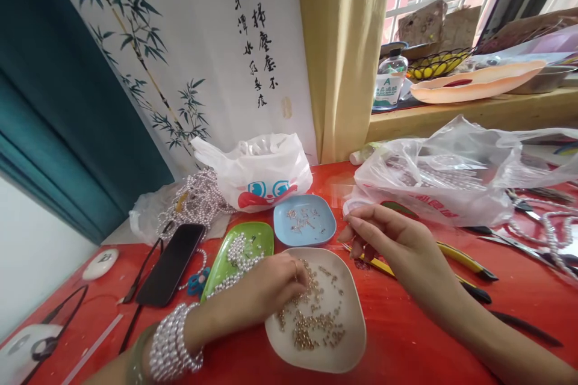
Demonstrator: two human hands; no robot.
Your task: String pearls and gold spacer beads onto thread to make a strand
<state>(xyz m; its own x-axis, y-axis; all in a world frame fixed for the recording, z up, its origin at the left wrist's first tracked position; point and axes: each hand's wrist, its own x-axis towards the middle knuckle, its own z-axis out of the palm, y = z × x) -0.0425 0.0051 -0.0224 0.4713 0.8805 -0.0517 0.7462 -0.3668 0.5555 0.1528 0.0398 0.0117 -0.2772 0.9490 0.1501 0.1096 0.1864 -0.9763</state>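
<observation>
My left hand (280, 286) is over the cream plate (354, 319), fingers curled down and closed among the small gold beads (311, 328); its fingertips are partly hidden. A coil of pearl beads (174, 340) and a pale green bangle (134, 361) circle that wrist. Raised to the right of the blue plate (327, 234), my right hand (383, 234) has thumb and forefinger pinched together; whatever they hold is too small to make out. Beside my left hand, the green plate (266, 231) bears silvery pearl beads (239, 249). Tiny metal pieces (302, 221) lie in the blue plate.
Yellow-handled pliers (467, 260) and scissors (519, 243) lie at right. Plastic bags (271, 162) (433, 180) stand along the back. At left are a phone (171, 264) with a cable, bead strands (198, 198) and a white round object (100, 263).
</observation>
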